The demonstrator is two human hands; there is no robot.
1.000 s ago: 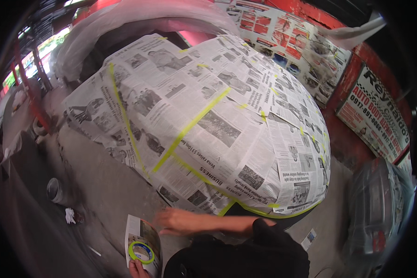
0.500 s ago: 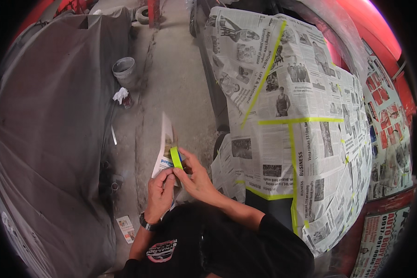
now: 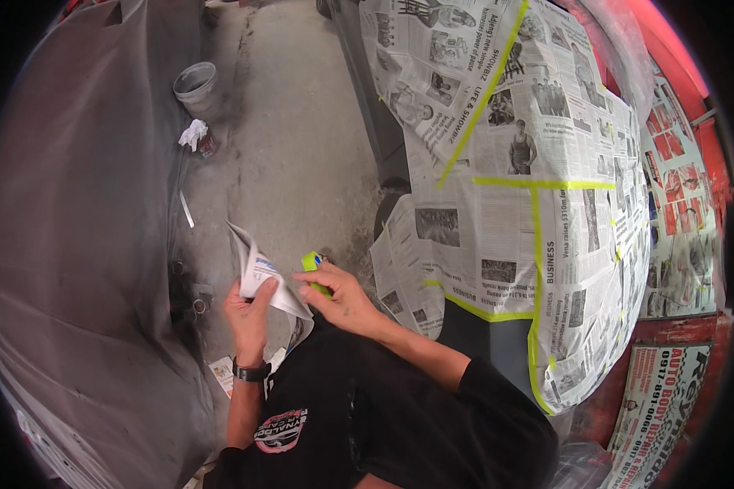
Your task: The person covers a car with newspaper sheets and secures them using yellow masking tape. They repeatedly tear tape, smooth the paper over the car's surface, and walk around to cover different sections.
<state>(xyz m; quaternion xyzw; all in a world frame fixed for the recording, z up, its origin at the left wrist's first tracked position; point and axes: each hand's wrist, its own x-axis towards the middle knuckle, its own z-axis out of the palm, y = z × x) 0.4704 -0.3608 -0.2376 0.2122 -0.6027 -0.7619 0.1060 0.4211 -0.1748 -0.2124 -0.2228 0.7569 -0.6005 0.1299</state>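
Note:
My left hand (image 3: pixel 249 314) grips a folded newspaper (image 3: pixel 257 265), thumb on top, its pages hanging down toward my shirt. A dark watch is on that wrist. Just to the right, my right hand (image 3: pixel 338 297) holds a roll of bright yellow-green masking tape (image 3: pixel 313 267) with its fingers curled round it. A gap separates the tape from the newspaper. Further right, newspaper sheets (image 3: pixel 497 220) cover a vehicle's curved body, joined by strips of the same yellow-green tape (image 3: pixel 538 244).
At left stands a large shape under a grey cover (image 3: pixel 90 204). On the concrete floor (image 3: pixel 302 122) are a grey bucket (image 3: pixel 196 85), a can with a white rag (image 3: pixel 194 134) and a white strip (image 3: pixel 187 209). A printed sign (image 3: pixel 661 407) leans at lower right.
My hands have moved apart: the left has gone left with the newspaper, while the right keeps the tape. The newspaper has tilted and opened somewhat. The view has shifted.

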